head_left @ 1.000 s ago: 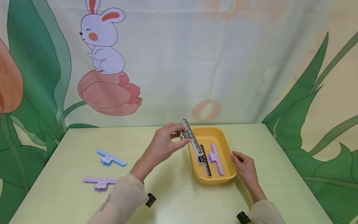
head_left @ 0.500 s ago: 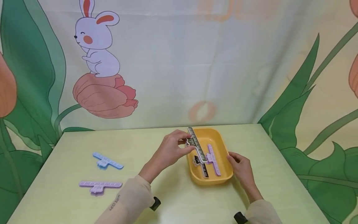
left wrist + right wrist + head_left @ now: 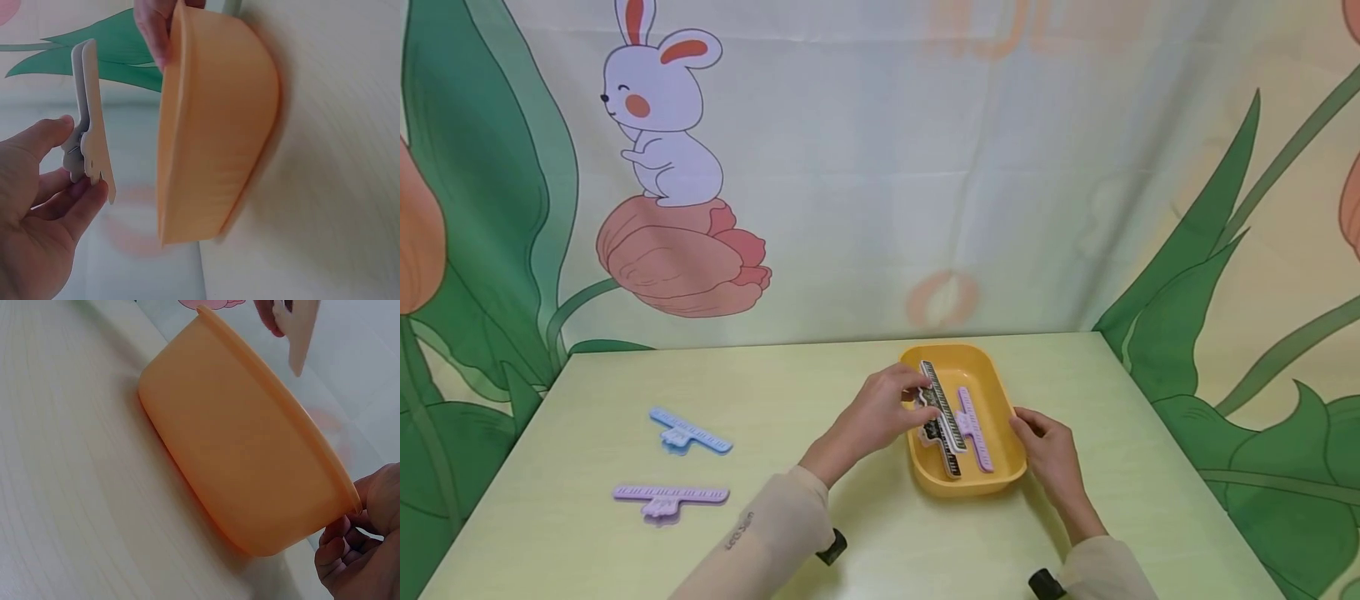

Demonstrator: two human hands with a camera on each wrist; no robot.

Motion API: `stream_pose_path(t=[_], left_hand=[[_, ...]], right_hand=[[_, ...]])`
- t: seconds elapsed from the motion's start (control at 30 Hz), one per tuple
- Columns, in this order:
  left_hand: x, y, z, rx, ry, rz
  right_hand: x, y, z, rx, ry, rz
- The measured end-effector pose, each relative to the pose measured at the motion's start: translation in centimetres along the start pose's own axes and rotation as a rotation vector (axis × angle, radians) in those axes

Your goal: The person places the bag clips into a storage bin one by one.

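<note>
My left hand (image 3: 880, 412) pinches a black-and-white clip with a piano-key pattern (image 3: 943, 407) by its tabs, over the left side of the yellow plastic tray (image 3: 962, 360). In the left wrist view this clip (image 3: 91, 106) shows edge-on, apart from the tray's rim. Beneath it in the tray lies another black piano-key clip (image 3: 953, 468), partly covered from sight. A purple clip (image 3: 977, 437) rests to its right. My right hand (image 3: 1058, 458) grips the tray's right rim, thumb and curled fingers on either side in the right wrist view.
On the left of the pale table (image 3: 775, 375) lie a blue clip (image 3: 692, 429) and a purple clip (image 3: 670, 496), apart from each other. A printed curtain (image 3: 850, 208) with a rabbit and flowers hangs behind the table's far edge.
My left hand has moved right and down with the piano-key clip, from above the tray's left edge to lower over its inside. The right hand keeps its hold on the rim.
</note>
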State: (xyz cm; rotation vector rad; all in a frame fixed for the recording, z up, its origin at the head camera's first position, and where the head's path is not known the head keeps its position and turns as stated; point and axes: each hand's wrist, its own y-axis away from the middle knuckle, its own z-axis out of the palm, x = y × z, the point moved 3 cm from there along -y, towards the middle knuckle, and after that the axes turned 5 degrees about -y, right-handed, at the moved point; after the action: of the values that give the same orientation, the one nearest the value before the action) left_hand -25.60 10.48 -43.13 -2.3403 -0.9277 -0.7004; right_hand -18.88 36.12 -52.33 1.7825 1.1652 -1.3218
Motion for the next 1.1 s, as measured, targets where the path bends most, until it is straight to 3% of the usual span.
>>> stream_pose_path(t=[0.23, 0.5, 0.67, 0.97, 1.1], left_hand=[[-0.7, -0.2, 1.3, -0.044, -0.085, 0.006], [-0.8, -0.7, 2.4, -0.123, -0.188, -0.052], [-0.9, -0.9, 3.0, -0.13, -0.241, -0.046], [-1.2, -1.5, 4.1, -0.101, -0.409, 0.103], [-1.5, -1.6, 4.5, -0.114, -0.428, 0.09]], right_hand=[[-0.1, 0.0, -0.1, 0.005, -0.003, -0.004], [-0.2, 0.1, -0.2, 0.005, -0.011, -0.01], [-0.2, 0.1, -0.1, 0.001, -0.013, -0.011], [0.0, -0.1, -0.1, 0.002, -0.026, -0.019], [0.0, 0.0, -0.1, 0.003, -0.022, -0.014]])
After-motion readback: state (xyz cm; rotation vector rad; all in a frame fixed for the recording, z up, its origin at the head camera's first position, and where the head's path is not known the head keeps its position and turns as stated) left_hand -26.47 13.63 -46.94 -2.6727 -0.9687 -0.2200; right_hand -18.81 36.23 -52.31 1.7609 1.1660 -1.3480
